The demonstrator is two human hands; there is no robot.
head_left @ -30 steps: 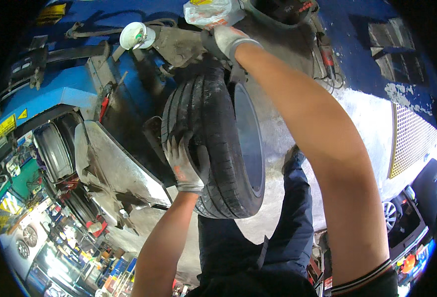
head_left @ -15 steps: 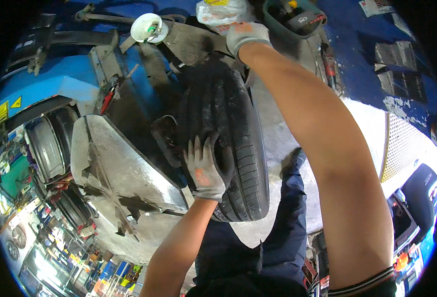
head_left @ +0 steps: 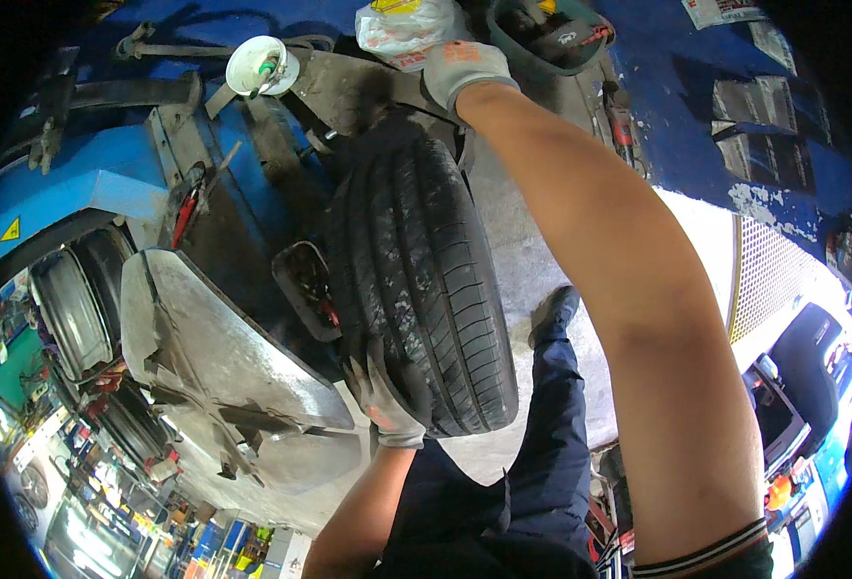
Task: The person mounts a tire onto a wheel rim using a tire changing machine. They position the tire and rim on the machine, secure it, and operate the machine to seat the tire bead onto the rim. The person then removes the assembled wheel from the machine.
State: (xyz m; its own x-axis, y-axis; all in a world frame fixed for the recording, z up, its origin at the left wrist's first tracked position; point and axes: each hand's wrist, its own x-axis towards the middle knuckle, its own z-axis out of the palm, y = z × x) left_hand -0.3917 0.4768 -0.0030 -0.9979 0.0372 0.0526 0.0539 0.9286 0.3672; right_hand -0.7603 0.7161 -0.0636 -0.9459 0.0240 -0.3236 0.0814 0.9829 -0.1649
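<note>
"So, where is the black tire (head_left: 416, 289)?"
"It stands in front of the person's legs (head_left: 553, 415). A shiny metal plate (head_left: 228, 333) is left of the tire."
"And the left hand (head_left: 390, 410)?"
"It rests on the tire's near end, fingers stretched out, not clenched."
"The right hand (head_left: 466, 72)?"
"Past the tire's far end, by a white bag (head_left: 402, 27). Its fingertips are hidden, so nobody can tell if it grips anything."
</note>
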